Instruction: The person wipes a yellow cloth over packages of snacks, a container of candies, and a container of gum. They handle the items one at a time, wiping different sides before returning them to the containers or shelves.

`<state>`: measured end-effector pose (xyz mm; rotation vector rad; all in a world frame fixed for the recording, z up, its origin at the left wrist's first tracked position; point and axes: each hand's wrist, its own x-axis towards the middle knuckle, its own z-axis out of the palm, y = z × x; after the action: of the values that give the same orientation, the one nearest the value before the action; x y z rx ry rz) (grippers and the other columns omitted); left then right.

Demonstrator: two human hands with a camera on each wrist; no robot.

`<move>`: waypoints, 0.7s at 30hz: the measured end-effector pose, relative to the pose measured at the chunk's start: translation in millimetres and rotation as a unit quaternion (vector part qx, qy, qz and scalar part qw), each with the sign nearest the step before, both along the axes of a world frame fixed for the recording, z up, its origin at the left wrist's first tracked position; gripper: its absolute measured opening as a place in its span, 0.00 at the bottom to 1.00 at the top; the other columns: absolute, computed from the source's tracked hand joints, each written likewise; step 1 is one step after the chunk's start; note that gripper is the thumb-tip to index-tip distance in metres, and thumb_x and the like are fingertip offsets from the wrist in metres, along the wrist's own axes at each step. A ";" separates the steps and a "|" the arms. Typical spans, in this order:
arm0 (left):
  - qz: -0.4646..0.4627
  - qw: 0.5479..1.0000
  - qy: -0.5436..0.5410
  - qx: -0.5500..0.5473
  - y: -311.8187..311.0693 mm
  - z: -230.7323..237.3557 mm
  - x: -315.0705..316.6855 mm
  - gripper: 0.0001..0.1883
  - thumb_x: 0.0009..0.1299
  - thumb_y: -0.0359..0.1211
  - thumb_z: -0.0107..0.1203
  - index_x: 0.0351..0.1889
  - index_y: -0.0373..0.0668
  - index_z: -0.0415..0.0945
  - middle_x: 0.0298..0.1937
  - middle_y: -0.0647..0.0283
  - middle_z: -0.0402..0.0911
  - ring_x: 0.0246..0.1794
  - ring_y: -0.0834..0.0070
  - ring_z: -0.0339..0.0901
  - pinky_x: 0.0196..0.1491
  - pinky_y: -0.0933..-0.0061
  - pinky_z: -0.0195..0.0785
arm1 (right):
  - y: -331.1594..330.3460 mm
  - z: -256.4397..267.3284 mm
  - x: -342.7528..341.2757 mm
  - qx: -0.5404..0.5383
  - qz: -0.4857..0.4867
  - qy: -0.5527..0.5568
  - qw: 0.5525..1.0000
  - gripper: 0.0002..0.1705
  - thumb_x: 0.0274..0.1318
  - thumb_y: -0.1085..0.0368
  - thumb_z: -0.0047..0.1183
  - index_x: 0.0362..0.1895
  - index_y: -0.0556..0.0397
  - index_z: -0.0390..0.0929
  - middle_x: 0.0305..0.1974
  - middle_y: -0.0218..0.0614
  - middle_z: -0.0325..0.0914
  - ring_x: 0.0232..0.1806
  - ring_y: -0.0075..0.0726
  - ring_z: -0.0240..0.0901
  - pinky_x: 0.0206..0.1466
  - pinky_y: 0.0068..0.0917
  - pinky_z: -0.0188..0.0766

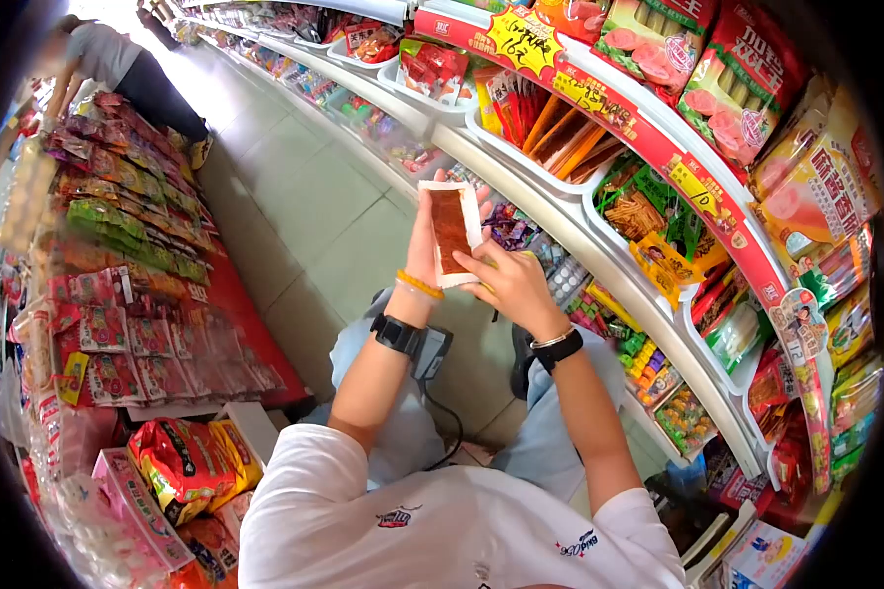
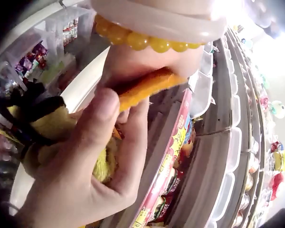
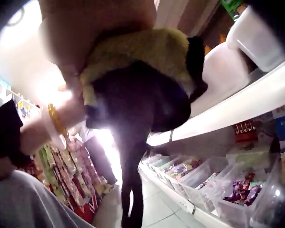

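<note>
My left hand [image 1: 419,247] holds a flat reddish-brown packet [image 1: 452,231] with white edges, its face turned up. In the left wrist view the packet's edge [image 2: 154,88] looks orange. My right hand [image 1: 516,285] pinches the packet's lower right side with thumb and finger. Something fuzzy, yellow and black, like a plush [image 3: 133,90], is also held under the right hand, with a black strand hanging down. A string of yellow beads [image 2: 147,42] circles my left wrist.
Curved shelves with a red price strip [image 1: 599,83] run along the right, their bins full of snack packets. Rows of bagged snacks [image 1: 133,211] line the left. A person [image 1: 133,64] bends over goods at the far left. Grey tiled floor [image 1: 304,182] lies between.
</note>
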<state>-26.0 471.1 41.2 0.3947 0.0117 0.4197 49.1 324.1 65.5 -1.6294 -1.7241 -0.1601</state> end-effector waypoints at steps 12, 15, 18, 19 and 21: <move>-0.056 0.998 0.005 -0.034 -33.6 11.5 -3.0 0.31 0.72 0.57 0.36 0.70 0.57 0.53 0.63 0.61 0.67 0.59 0.65 0.69 0.59 0.57 0.65 | 33.3 22.9 5.3 0.187 -0.110 0.274 0.937 0.28 0.45 0.67 0.58 0.55 0.49 0.71 0.61 0.43 0.62 0.59 0.49 0.61 0.63 0.39 0.57; -0.065 0.996 0.033 -0.058 -24.6 -13.1 -5.3 0.30 0.73 0.56 0.35 0.67 0.51 0.57 0.62 0.61 0.69 0.58 0.65 0.70 0.62 0.59 0.61 | 48.4 2.2 -7.8 0.055 -0.061 0.087 0.993 0.28 0.48 0.68 0.53 0.58 0.43 0.72 0.68 0.42 0.56 0.69 0.55 0.50 0.69 0.44 0.48; -0.122 0.978 -0.015 -0.166 -19.3 -6.0 -15.7 0.30 0.74 0.55 0.33 0.68 0.53 0.56 0.62 0.55 0.68 0.58 0.61 0.69 0.60 0.56 0.64 | 41.3 -3.1 -7.5 0.003 0.021 0.138 0.990 0.28 0.48 0.73 0.50 0.58 0.43 0.72 0.67 0.40 0.58 0.71 0.50 0.49 0.72 0.44 0.45; -0.074 0.990 -0.036 -0.112 -16.0 -0.9 -15.5 0.29 0.73 0.55 0.34 0.69 0.55 0.55 0.62 0.53 0.68 0.58 0.59 0.69 0.59 0.54 0.65 | 39.9 2.0 -6.1 -0.008 0.051 0.125 0.991 0.29 0.48 0.73 0.49 0.58 0.43 0.72 0.67 0.40 0.59 0.70 0.49 0.49 0.72 0.44 0.44; 0.024 0.997 -0.077 -0.003 -8.2 6.7 -13.9 0.29 0.73 0.55 0.34 0.70 0.59 0.53 0.62 0.49 0.67 0.57 0.55 0.69 0.57 0.51 0.66 | 29.0 6.9 -16.3 -0.030 0.108 0.156 0.981 0.26 0.45 0.77 0.46 0.52 0.48 0.76 0.62 0.38 0.66 0.68 0.47 0.55 0.71 0.42 0.48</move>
<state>-40.0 462.9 47.9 0.3556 -0.1270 0.4962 32.8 353.0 72.4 -1.4111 -1.6578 0.2421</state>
